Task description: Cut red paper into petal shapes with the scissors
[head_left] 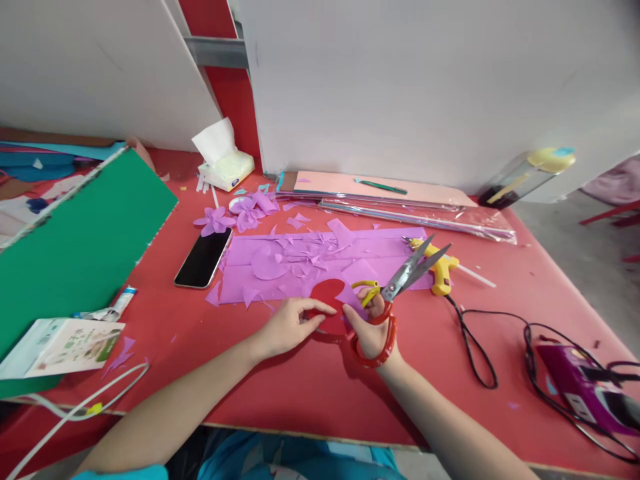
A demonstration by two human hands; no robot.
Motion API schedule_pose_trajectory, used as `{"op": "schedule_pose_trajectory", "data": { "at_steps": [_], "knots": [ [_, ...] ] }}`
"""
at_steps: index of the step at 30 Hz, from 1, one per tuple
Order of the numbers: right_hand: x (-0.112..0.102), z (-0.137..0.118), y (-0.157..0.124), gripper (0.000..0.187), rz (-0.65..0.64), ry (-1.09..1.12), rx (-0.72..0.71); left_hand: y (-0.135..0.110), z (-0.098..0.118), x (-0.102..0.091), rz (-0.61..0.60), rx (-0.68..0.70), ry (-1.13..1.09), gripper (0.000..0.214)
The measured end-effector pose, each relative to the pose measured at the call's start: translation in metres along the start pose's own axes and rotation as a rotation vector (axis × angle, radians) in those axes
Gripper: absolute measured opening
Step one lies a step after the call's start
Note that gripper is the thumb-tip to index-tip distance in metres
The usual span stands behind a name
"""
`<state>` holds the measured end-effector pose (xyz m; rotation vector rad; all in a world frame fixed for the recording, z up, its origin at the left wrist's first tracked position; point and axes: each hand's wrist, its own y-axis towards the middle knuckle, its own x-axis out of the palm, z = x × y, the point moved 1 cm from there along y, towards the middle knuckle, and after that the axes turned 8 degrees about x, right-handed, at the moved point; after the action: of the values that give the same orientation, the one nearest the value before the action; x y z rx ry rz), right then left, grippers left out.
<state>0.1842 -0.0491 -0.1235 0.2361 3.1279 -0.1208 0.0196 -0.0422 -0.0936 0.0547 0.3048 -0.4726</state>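
Observation:
A round red piece of paper or thin foam (325, 291) is between my hands, close to the front of the table. My left hand (287, 325) pinches its left side with thumb and forefinger. Scissors (407, 275) with a red and a yellow handle hang on my right hand (371, 328), blades apart and pointing up to the right, away from the red piece. The same hand's thumb and fingers also pinch a small purple piece (354, 303) at the red piece's right edge. A purple sheet (240, 267) strewn with several cut scraps lies just beyond both hands.
A yellow glue gun (441, 270) lies right of the sheet, its black cord running to a purple power box (575, 380). Left are a phone (203, 260), purple paper flowers (215, 221), a tissue pack (227, 170) and a green board (95, 247). Wrapped sheets (425, 217) lie behind.

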Motion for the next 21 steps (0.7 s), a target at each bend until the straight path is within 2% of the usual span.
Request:
{"op": "schedule_pose_trajectory", "data": {
  "at_steps": [5,9,13,18,21],
  "knots": [
    [0.000,0.002,0.001,0.022,-0.024,0.019,0.073,0.001,0.002,-0.006,0.069,0.015,0.047,0.024],
    [-0.001,0.001,-0.001,0.027,-0.148,0.101,0.208,0.006,0.010,-0.026,0.222,0.029,0.098,0.024],
    [-0.002,0.005,-0.004,0.028,-0.262,0.109,0.251,0.013,0.028,-0.044,0.373,0.084,0.135,0.023],
    [0.002,0.015,-0.002,0.038,-0.409,0.154,0.115,0.025,0.048,-0.050,0.567,0.202,0.150,0.024],
    [0.008,0.018,0.006,0.044,-0.498,0.164,0.062,0.034,0.051,-0.050,0.647,0.199,0.145,0.023]
  ]
}}
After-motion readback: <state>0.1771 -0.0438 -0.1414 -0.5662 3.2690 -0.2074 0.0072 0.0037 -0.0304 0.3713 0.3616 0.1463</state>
